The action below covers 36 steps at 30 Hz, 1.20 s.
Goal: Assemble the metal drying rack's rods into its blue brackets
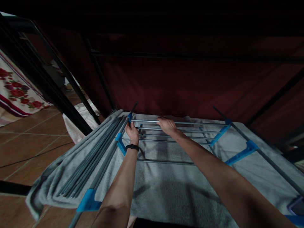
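Observation:
A frame of grey metal tubes with blue plastic brackets, looking like a clothes drying rack, lies partly assembled before me. My right hand [167, 125] is wrapped round the farthest grey cross rod [199, 123], left of its middle. At that rod's left end my left hand [132, 132], with a black band on the wrist, has its fingers closed on the blue bracket [129, 117]; their exact grip is partly hidden. Nearer me is another blue bracket [120, 139] on the same side tube. Across the frame, the rod reaches a blue bracket [228, 122] on the right side tube [268, 166].
Several loose grey tubes [95, 155] lie on the grey blanket [166, 193] to the left. Black metal posts [68, 109] and a dark red cloth [178, 85] stand behind. At lower right is a phone-like object [296, 205]. Brown floor tiles [21, 145] show left.

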Available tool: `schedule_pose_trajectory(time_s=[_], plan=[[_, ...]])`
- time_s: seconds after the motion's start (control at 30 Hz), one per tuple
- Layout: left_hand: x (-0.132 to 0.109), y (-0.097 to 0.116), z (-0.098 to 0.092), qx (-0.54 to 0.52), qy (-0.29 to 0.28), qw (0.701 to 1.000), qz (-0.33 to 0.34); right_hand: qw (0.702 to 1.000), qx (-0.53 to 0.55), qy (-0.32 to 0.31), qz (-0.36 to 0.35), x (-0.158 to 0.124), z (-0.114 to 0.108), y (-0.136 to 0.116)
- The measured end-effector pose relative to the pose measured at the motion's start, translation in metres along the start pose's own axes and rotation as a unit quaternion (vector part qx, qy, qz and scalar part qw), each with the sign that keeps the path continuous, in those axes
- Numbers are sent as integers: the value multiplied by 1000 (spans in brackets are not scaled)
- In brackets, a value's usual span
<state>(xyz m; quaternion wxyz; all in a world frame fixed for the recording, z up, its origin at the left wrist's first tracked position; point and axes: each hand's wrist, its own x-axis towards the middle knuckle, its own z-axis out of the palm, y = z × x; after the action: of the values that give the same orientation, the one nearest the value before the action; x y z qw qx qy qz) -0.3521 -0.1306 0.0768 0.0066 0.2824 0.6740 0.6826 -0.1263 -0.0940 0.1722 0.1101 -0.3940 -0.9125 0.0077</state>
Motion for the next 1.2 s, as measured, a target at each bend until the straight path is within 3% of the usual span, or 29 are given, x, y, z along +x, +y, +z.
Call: schedule_pose_trajectory(time_s=[0.23, 0.47, 1.0, 1.2], plan=[[-1, -2, -2, -68, 10, 998, 6, 997, -69, -8, -16, 0, 1, -1], [-2, 2, -2, -67, 9, 998, -7, 994, -103, -29, -36, 3, 3, -3], [0, -9, 3, -73, 18, 997, 3, 991, -56, -121, -22, 17, -12, 1], [-1, -9, 2, -79, 17, 997, -6, 991, -27, -126, -24, 20, -14, 5]])
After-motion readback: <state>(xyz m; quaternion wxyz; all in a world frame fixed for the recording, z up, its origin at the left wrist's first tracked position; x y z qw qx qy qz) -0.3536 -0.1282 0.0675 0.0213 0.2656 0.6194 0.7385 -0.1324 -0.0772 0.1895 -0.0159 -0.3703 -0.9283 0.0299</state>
